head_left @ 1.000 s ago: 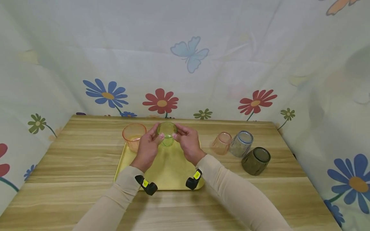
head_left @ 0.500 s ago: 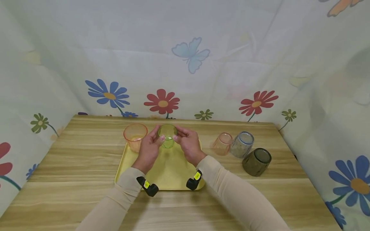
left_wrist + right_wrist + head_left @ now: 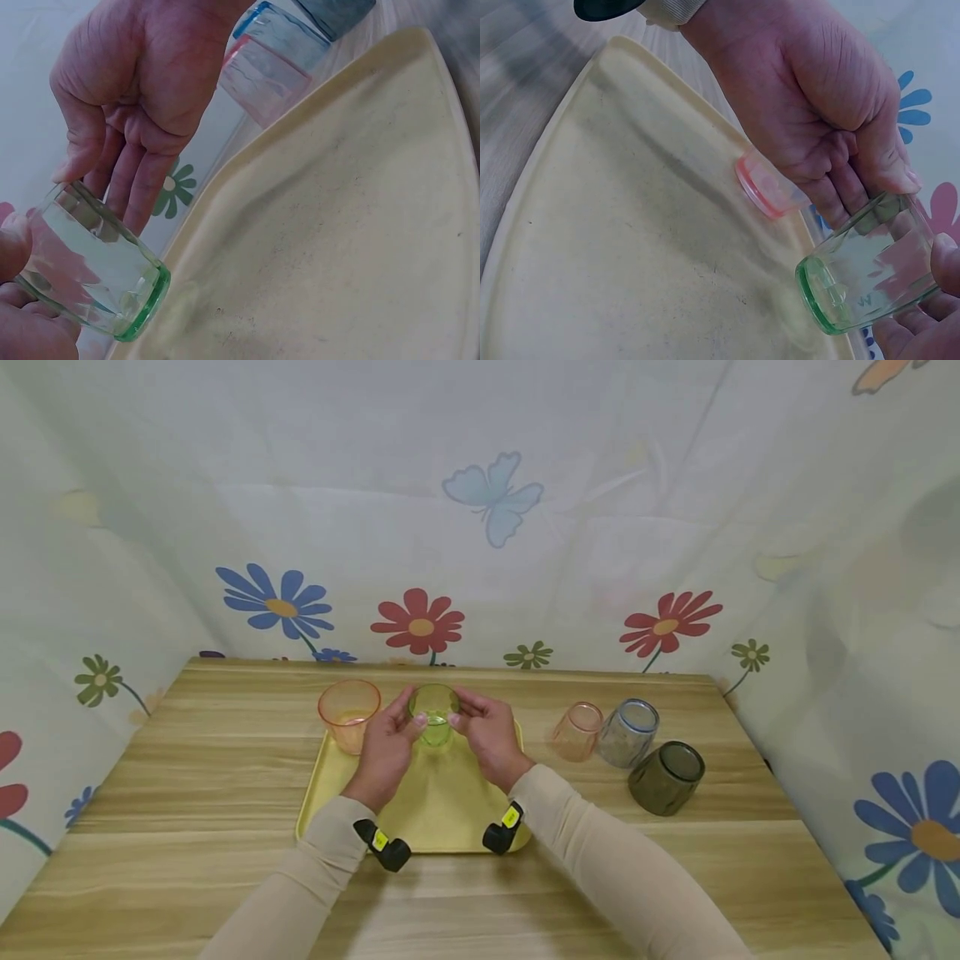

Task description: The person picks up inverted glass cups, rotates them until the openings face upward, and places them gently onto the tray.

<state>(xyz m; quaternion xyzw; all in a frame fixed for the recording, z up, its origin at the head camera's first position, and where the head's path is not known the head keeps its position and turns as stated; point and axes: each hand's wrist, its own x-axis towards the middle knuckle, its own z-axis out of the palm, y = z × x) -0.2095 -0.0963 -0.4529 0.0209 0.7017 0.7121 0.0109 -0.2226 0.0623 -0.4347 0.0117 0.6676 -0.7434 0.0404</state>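
Observation:
A clear green drinking glass [image 3: 435,718] stands upright, mouth up, between my two hands at the far part of the yellow tray [image 3: 442,810]. My left hand [image 3: 384,747] pinches its left side between thumb and fingers. From the other side my right hand [image 3: 491,735] grips it the same way. Both wrist views show the thumbs near the rim and the thick green base [image 3: 821,296] close to the tray; whether it touches, I cannot tell. Just left of my left hand, a wider orange glass [image 3: 348,710] sits mouth up at the tray's far left corner.
Right of the tray, three glasses stand upside down on the wooden table [image 3: 187,777]: a pink one [image 3: 577,732], a blue-rimmed one [image 3: 628,733] and a dark grey-green one [image 3: 666,779]. A flower-printed cloth [image 3: 360,527] hangs behind the table.
The green glass and both hands came down slightly during the first half second, then stayed nearly still. The other glasses and the tray have kept their places.

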